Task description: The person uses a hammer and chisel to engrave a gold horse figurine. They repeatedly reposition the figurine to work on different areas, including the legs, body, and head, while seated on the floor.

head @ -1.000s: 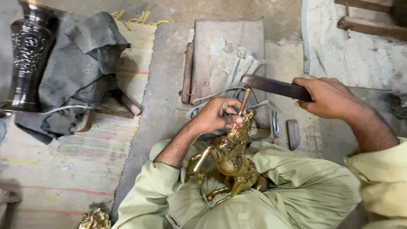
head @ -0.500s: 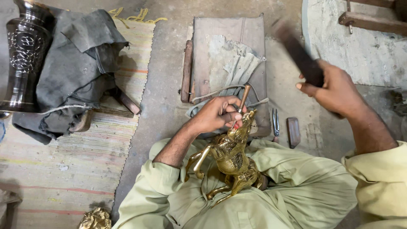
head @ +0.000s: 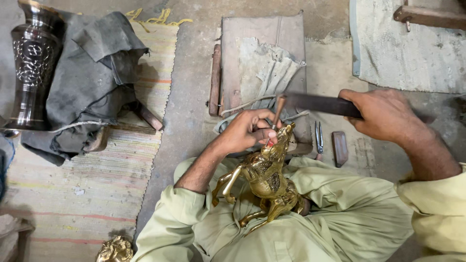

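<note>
While the left hand pinches a slim chisel between thumb and curled fingers, its tip is set against the head of a brass horse figure that rests in the person's lap, on pale green cloth at the near middle of the scene. The right hand is wrapped tight around a dark flat bar, held level with its far-left end meeting the top of the chisel. The horse stands tilted, head toward the far side and legs reaching left and near. Just beyond it on the ground lie a small pair of pliers and a short brown block, side by side and a little apart. Farther off sits a flat grey board with a crumpled pale rag on it. To the left a striped woven mat covers the floor, with a dark grey cloth heaped on its far part and a tall dark engraved vase upright at the far left edge. A small brass piece lies at the near edge of the mat.
</note>
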